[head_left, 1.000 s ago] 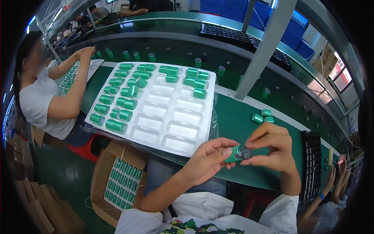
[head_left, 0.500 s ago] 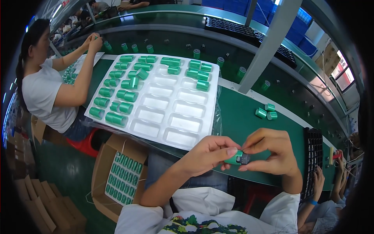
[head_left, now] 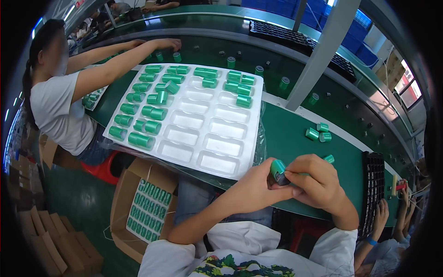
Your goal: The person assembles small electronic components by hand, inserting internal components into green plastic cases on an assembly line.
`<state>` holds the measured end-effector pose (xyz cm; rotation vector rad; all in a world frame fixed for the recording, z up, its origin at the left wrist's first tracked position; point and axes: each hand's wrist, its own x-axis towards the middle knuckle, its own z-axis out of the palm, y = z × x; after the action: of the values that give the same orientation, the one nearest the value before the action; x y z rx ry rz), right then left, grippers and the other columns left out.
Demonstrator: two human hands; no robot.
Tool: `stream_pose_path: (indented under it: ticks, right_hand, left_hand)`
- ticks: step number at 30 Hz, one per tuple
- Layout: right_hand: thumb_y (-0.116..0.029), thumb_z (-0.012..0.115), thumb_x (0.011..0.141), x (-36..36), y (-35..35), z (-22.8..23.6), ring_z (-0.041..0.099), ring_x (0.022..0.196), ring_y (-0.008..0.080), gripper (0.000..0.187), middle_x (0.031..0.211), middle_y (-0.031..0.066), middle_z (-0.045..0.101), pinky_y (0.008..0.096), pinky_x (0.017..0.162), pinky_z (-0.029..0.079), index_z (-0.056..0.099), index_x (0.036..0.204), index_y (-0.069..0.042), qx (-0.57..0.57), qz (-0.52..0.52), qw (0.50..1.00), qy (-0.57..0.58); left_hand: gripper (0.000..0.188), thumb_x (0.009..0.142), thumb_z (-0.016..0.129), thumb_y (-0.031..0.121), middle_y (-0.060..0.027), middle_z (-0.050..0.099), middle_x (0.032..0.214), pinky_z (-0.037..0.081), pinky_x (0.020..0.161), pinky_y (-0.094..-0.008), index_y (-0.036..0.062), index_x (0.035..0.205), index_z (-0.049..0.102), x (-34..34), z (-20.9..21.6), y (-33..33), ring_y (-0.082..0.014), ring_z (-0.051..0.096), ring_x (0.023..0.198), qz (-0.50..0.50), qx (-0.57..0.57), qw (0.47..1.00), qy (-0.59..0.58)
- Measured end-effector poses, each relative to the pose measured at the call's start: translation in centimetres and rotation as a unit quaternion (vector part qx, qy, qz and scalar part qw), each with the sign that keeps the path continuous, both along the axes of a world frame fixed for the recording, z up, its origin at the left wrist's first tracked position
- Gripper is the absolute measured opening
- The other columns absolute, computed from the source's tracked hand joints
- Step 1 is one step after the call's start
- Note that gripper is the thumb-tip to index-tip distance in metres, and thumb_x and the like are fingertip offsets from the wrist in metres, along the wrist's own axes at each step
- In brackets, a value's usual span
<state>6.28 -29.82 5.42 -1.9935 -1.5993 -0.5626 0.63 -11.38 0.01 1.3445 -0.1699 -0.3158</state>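
Observation:
Between my hands, above the bench's near edge, is a small green cylinder (head_left: pixel 278 167) with a dark grey end. My left hand (head_left: pixel 256 187) grips it, tilted, green end up. The fingertips of my right hand (head_left: pixel 317 181) pinch at its dark lower end; what lies inside the right palm is hidden. A white moulded tray (head_left: pixel 226 147) lies just left of my hands. Its left columns hold green cylinders (head_left: pixel 141 140), and several more sit in the far pockets on its right. Some lie crooked on top of others.
Loose green cylinders (head_left: pixel 312 134) lie on the green bench beyond my right hand. Behind it, a conveyor (head_left: pixel 207 51) carries upright cylinders. A metal post (head_left: pixel 318 60) rises there. A black gridded tray (head_left: pixel 374 184) stands right, near another person's hand (head_left: pixel 381 213). An open carton (head_left: pixel 121 198) sits lower left.
The held cylinder has turned from lying sideways to standing tilted, green end up. My right hand has closed in. The co-worker at left has stretched both arms over the conveyor.

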Motion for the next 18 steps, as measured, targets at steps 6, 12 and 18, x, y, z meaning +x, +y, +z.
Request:
stream_pose_path:
  ticks: [6,12,18]
  right_hand:
    - [-0.007,0.078,0.064,-1.0,0.6,0.3,0.066,0.078,0.0275,0.032,0.092,0.0129,0.063,0.035,0.063,0.055,0.066,0.092,0.002,0.005,-0.004,1.0,0.001]
    - [-0.008,0.079,0.066,-0.6,1.0,-0.2,0.066,0.079,0.0268,0.033,0.092,0.012,0.065,0.0347,0.065,0.055,0.067,0.095,0.001,-0.008,-0.019,0.999,-0.035]
    - [-0.002,0.08,0.073,7.3,-4.1,-1.6,0.064,0.089,0.0167,0.049,0.102,0.0095,0.067,0.0283,0.076,0.053,0.062,0.119,-0.001,0.173,-0.204,0.962,0.062]
  left_hand:
    - [0.021,0.085,0.073,0.009,0.0032,0.06,0.084,0.043,0.059,-0.0202,0.0013,0.1,0.06,0.4,-0.5,0.5,-0.0013,0.052,0.075,-0.061,-0.017,0.998,0.001]
    - [0.03,0.084,0.076,0.02,-0.0016,0.062,0.086,0.043,0.058,-0.0214,-0.0003,0.102,0.062,0.7,0.2,0.7,-0.0032,0.053,0.068,-0.077,0.052,0.995,-0.035]
    - [0.046,0.086,0.072,0.026,-0.0147,0.062,0.108,0.05,0.067,-0.0319,-0.0018,0.12,0.058,3.4,4.8,3.7,-0.0203,0.063,0.076,0.061,0.281,0.942,-0.176]
